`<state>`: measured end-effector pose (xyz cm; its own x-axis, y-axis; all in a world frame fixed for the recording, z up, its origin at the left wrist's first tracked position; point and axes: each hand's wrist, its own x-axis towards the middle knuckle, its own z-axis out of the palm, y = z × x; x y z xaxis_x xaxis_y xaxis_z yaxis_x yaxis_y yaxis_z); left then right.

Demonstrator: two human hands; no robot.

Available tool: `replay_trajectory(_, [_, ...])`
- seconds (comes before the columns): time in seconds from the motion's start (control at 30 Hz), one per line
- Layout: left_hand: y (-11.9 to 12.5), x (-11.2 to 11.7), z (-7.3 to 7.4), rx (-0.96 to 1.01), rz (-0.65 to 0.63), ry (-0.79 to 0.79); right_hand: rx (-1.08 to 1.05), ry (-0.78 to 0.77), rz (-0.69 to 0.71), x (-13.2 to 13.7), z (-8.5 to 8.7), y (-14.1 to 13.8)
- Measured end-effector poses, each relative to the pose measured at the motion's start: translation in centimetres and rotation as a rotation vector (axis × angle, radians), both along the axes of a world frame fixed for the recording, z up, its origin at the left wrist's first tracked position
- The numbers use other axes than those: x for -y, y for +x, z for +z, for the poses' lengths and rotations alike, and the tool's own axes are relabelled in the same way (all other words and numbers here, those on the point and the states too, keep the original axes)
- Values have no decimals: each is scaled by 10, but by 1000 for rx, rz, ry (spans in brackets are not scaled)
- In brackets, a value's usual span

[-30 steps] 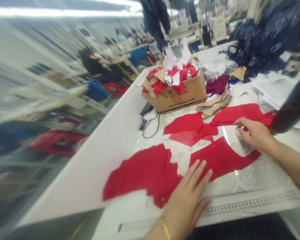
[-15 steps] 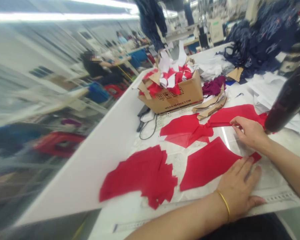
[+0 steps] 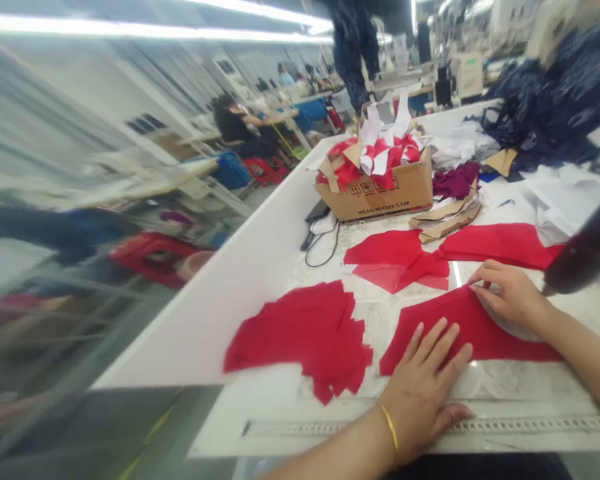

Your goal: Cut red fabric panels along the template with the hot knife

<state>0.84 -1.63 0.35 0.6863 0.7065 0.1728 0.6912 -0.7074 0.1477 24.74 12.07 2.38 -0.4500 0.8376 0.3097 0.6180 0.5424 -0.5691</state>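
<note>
- A measuring tape [image 3: 320,428] runs along the near edge of the worktop [image 3: 245,407].
- The left hand [image 3: 420,383] lies palm down, fingers slightly spread, over the near side of a red cloth panel [image 3: 485,339].
- That panel lies flat toward the near edge, right of a fanned red stack [image 3: 300,333] by the near left corner.
- The right hand [image 3: 513,300], thumb and fingertips close together, meets the panel's far side; I cannot tell whether it pinches cloth.
- A cardboard box [image 3: 385,200] stands beside the left edge, farther back.

Strip lights [image 3: 155,31] glow above a grey floor [image 3: 187,417].
</note>
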Motion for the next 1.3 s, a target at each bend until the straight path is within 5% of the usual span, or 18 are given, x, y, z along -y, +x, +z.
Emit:
replay_trajectory(0.27, [-59, 8, 24, 51, 142, 304, 155, -48, 36, 4, 15, -12])
replay_trajectory(0.4, [-82, 14, 33, 71, 159, 325, 253, -48, 59, 6, 21, -20])
replay_trajectory(0.53, [-83, 19, 24, 68, 103, 303, 351, -21, 49, 5, 21, -25])
replay_trajectory(0.77, [-83, -6, 13, 32, 163, 387, 457, 172, -21, 4, 17, -23])
replay_trajectory(1.3, [-82, -13, 14, 144, 118, 523, 530, 84, -214, 5, 22, -25])
